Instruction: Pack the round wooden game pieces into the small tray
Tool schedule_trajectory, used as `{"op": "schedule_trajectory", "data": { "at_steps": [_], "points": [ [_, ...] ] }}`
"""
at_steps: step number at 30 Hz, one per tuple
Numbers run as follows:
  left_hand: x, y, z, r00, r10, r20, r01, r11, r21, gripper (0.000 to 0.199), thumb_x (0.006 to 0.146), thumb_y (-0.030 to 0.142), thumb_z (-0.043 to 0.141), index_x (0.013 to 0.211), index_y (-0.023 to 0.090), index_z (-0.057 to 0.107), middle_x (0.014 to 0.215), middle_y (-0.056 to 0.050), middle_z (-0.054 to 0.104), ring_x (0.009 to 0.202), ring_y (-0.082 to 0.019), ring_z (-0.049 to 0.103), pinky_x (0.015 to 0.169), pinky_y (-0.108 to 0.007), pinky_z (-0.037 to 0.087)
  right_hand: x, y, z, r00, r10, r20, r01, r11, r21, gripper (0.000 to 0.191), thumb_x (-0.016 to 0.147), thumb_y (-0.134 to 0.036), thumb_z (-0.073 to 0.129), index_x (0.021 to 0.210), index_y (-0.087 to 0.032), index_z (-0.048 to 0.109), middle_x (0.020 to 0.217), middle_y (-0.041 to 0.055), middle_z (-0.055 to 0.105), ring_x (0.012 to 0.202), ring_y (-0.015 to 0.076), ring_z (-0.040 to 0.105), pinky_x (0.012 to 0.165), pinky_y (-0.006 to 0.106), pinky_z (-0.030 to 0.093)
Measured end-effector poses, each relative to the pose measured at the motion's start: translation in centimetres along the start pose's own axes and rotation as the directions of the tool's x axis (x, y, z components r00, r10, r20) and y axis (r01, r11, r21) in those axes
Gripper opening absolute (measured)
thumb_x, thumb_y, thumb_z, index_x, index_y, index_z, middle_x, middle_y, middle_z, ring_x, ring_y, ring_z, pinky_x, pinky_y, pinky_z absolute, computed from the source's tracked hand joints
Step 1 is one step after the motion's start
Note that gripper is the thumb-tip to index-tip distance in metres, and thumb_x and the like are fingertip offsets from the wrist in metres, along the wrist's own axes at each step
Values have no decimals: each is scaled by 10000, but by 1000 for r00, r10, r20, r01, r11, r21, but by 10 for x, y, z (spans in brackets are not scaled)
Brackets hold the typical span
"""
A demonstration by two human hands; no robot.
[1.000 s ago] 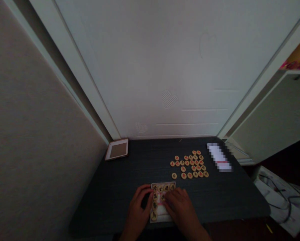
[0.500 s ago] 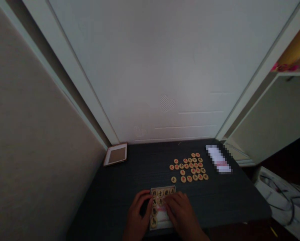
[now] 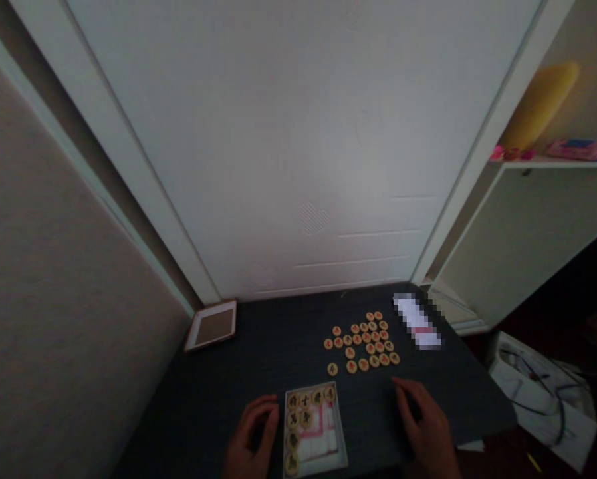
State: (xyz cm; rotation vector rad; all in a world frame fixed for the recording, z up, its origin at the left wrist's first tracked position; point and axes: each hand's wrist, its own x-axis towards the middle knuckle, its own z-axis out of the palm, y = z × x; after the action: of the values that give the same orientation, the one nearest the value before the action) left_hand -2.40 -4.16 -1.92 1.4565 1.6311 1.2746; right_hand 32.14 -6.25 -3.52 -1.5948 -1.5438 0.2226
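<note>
"Starting at the left hand (image 3: 251,436), report finger state."

"Fingers half-curled, thumb apart from them, just beside the left edge of the tray (image 3: 331,442)."

"Right hand (image 3: 423,426)?"

"Fingers and thumb curved with a gap between; whether the tips meet cannot be told. Position: well to the right of the tray."

"Contents of the tray?"

"Eight black-marked tray pieces (image 3: 306,418), right of the left fingers: four along the far edge, two in the second row, two more down the left side. A white and pink surface shows in the remainder."

"Beyond the fingers?"

"Loose pieces (image 3: 366,338), round, marked red or black, lie flat on the dark bench (image 3: 258,359), ahead of the right fingertips and extending leftward. A pixelated item (image 3: 418,322) lies past them. Far ahead of the left fingers, slightly left: a white-bordered rectangular object (image 3: 213,329)."

"Outermost?"

"White container with cables (image 3: 542,399), right of the right fingers."
</note>
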Motion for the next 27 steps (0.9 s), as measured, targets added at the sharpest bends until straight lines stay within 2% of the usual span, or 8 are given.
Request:
{"op": "schedule_trajectory", "data": {
  "at_steps": [5, 10, 14, 16, 19, 23, 27],
  "points": [
    [-1, -1, -1, 989, -91, -114, 88, 996, -31, 606, 696, 800, 599, 762, 210, 718, 908, -92, 750, 887, -283, 711, 867, -426, 593, -1, 10, -1, 997, 77, -18, -77, 997, 14, 341, 954, -506, 524, 1066, -248, 717, 1014, 63, 765, 906, 234, 735, 797, 329, 601],
    [1, 12, -5, 982, -165, -92, 161, 986, -54, 705, 684, 861, 530, 790, 193, 730, 851, -102, 753, 764, -269, 710, 767, -409, 614, -4, 10, 2, 983, 178, 33, -180, 983, 47, 380, 933, -559, 528, 982, -236, 722, 944, 58, 775, 836, 232, 739, 733, 300, 593],
    [7, 21, -5, 985, -151, -85, 148, 988, -41, 697, 666, 857, 559, 804, 195, 729, 860, -101, 759, 785, -273, 714, 791, -409, 605, 16, 13, -5, 973, 228, 38, -229, 973, 38, 395, 963, -536, 460, 995, -228, 704, 908, 60, 773, 806, 228, 737, 716, 298, 582],
    [11, 23, -3, 985, -158, -73, 154, 987, -53, 682, 648, 837, 602, 842, 196, 726, 878, -99, 764, 798, -275, 723, 798, -406, 603, 34, 14, -11, 977, 210, 29, -211, 977, 31, 377, 974, -494, 437, 1018, -220, 692, 920, 74, 772, 828, 233, 735, 736, 310, 580],
    [15, 23, 0, 982, -170, -77, 162, 981, -105, 671, 607, 816, 660, 861, 196, 702, 880, -98, 770, 801, -277, 735, 774, -396, 609, 65, 17, -18, 994, 107, 25, -107, 994, 5, 332, 958, -408, 457, 1107, -205, 673, 1071, 106, 749, 953, 253, 717, 850, 361, 565],
    [15, 30, 2, 977, -193, -90, 182, 976, -117, 663, 603, 814, 664, 857, 202, 684, 813, -85, 770, 782, -281, 741, 746, -391, 613, 102, 22, -19, 991, -6, 137, 20, 995, -98, 332, 923, -238, 448, 1180, -201, 656, 1150, 102, 721, 1043, 246, 684, 942, 398, 529],
    [13, 38, 1, 977, -203, -63, 198, 977, -75, 692, 632, 853, 595, 834, 202, 712, 784, -83, 769, 771, -285, 738, 754, -396, 610, 127, 28, -8, 963, -23, 269, 75, 980, -183, 484, 830, -40, 418, 1228, -173, 657, 1224, 109, 691, 1143, 219, 638, 1028, 380, 472]
  ]
}}
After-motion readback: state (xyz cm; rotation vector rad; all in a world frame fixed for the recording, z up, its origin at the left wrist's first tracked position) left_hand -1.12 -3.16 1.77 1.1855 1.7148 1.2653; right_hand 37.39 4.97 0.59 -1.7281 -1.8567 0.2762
